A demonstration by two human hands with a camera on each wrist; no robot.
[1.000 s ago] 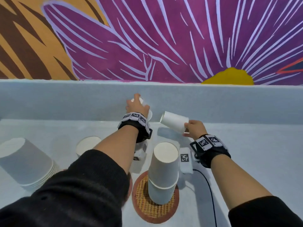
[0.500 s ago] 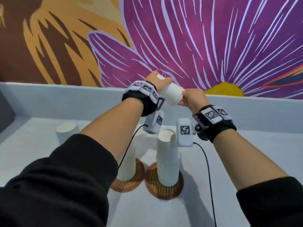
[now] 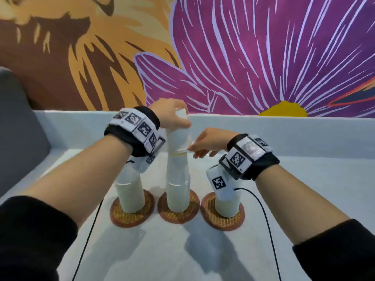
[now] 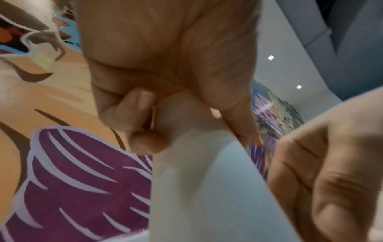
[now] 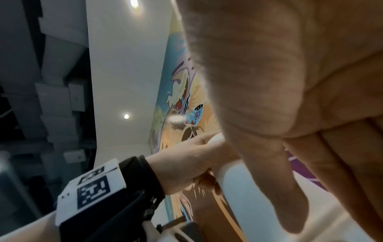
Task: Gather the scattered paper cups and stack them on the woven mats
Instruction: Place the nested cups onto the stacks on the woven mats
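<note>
1. Cups [image 3: 178,147] form the tall middle stack at frame centre, the biggest thing in play, standing on the middle mat [image 3: 178,217]. It looks to be the one getting the new cups, so keep its column plumb.
2. Stacks on the left mat [image 3: 132,214] and right mat [image 3: 222,220], at lower centre, are shorter. Steer elbows and wrist gear wide of them, since both sit just beside the tall one.
3. Left hand [image 3: 169,115] curls round the top cup [image 3: 181,116] above centre; the wrist view shows its thumb [image 4: 234,114] and a bent finger pinching the paper [image 4: 196,180]. Push straight down, gently, as thin paper likely crumples under a hard squeeze.
4. Right hand [image 3: 207,141], right of centre, has loosely bent fingers, its fingertips [image 3: 191,148] at a cup rim partway down. Whether they truly nip that rim I cannot tell. Use them as a side brace only.
5. Seams between nested cups look uneven near the fingertips; seat each cup fully before letting go, or the stack may lean.
</note>
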